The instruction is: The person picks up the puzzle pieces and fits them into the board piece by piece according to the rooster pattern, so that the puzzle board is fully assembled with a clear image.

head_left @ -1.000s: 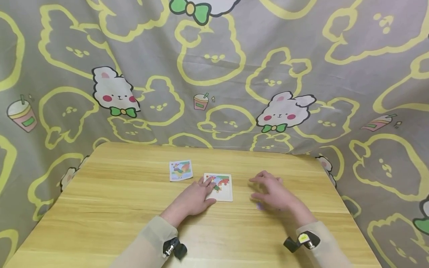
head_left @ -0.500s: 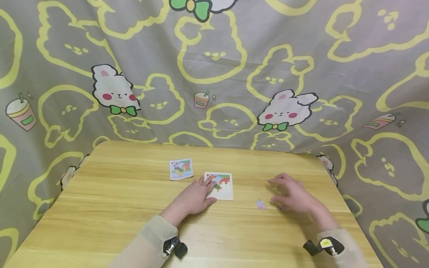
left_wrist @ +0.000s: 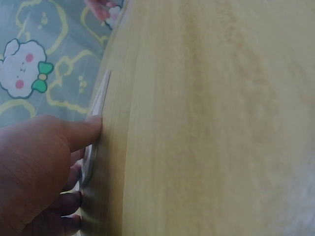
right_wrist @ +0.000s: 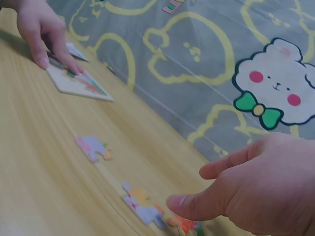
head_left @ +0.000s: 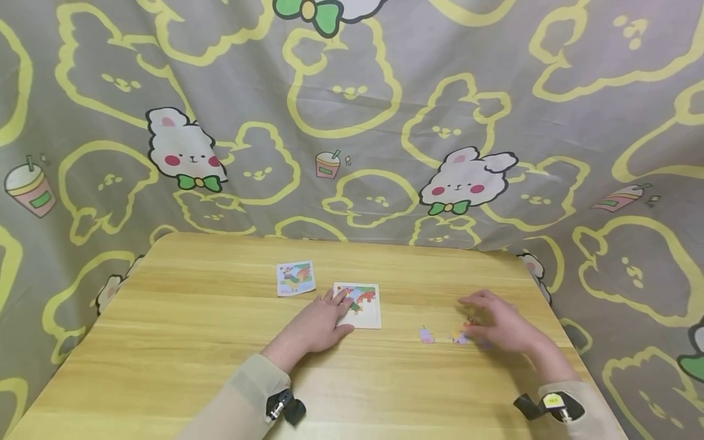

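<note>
My left hand [head_left: 321, 321] rests on a square white puzzle board [head_left: 370, 318]. Its fingers lie over the picture's left side, and the thumb sits along the near edge in the left wrist view. Part of a colourful bird picture fills the board's upper area; the lower area is white. My right hand [head_left: 503, 325] hovers over loose jigsaw pieces at the right, thumb and fingers spread apart with nothing between them. One lilac piece [right_wrist: 93, 147] lies nearer the board. A lilac and yellow piece [right_wrist: 141, 202] and an orange-red piece [right_wrist: 186, 224] lie by the right thumb.
Behind and left of the board lies a square picture card [head_left: 296, 279] showing a colourful bird. The wooden table [head_left: 352, 385] ends at a grey curtain [head_left: 242, 91] with rabbit and yellow outline prints, which also hangs along both sides.
My right hand has moved right, away from the board, uncovering the lilac piece and then more pieces. The left hand has stayed on the board.
</note>
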The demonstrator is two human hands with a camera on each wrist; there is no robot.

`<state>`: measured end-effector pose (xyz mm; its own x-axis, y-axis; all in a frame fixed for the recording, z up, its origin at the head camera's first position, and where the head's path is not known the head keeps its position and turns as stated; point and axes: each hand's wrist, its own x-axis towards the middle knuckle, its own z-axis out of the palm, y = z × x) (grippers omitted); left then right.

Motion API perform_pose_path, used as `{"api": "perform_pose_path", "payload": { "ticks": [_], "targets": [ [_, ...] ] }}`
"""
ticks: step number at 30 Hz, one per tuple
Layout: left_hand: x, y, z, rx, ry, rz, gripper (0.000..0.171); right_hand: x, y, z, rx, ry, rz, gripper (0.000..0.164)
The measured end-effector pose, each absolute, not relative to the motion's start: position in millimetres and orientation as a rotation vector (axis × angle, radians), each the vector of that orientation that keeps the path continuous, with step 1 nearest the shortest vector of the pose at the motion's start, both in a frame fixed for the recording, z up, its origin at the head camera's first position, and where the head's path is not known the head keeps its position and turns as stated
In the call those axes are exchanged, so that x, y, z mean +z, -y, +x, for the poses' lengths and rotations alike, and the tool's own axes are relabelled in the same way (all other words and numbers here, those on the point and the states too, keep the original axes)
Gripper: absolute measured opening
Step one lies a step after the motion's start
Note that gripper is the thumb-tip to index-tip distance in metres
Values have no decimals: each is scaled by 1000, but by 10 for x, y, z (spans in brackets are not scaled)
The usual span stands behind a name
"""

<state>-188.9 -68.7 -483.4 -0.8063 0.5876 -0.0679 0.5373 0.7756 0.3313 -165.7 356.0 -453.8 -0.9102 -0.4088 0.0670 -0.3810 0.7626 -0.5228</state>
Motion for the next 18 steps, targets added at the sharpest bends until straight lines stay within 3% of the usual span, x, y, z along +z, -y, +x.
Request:
{"api": "perform_pose_path", "payload": {
  "ticks": [18],
  "targets": [
    [-4833,693,-1880,457,-2801,892,65,-4781,-3649,-1630,-875,-2896,-488,39]
  ]
}}
